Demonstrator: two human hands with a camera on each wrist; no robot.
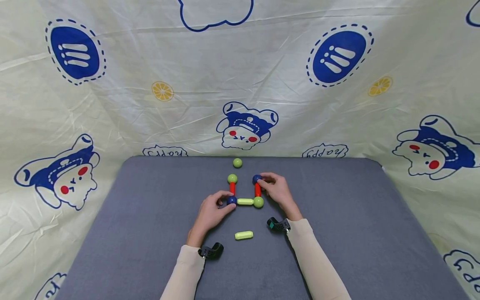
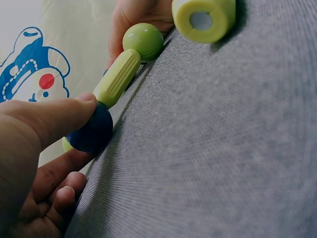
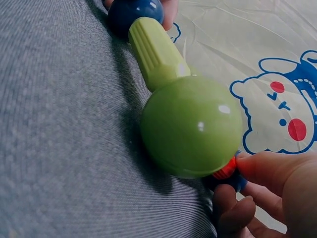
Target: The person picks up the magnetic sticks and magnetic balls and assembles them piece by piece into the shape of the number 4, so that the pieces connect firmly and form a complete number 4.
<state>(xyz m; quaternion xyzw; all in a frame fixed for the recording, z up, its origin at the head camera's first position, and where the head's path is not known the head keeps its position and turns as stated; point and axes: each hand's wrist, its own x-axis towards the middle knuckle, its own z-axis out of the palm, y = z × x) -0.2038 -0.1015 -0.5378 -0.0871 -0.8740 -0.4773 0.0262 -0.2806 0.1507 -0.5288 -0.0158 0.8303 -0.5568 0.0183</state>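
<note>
A U-shaped build of magnetic balls and rods lies on the table. Its base is a yellow-green rod [image 1: 245, 201] between a blue ball [image 1: 232, 200] and a green ball [image 1: 258, 202]. From these, a red rod [image 1: 232, 188] runs back to another green ball [image 1: 232, 178], and a second red rod [image 1: 257, 190] to another blue ball [image 1: 256, 178]. My left hand [image 1: 211, 211] pinches the near-left blue ball between thumb and fingers, as the left wrist view shows. My right hand [image 1: 278, 190] grips the far-right blue ball, partly hidden behind the near-right green ball [image 3: 192, 126] in the right wrist view.
Behind the build lies a loose green ball [image 1: 237, 163]. A loose yellow-green rod [image 1: 244, 235] rests in front, between the forearms. The grey table [image 1: 150, 233] ends at a printed cloth backdrop [image 1: 195, 121]. Each wrist wears a black band.
</note>
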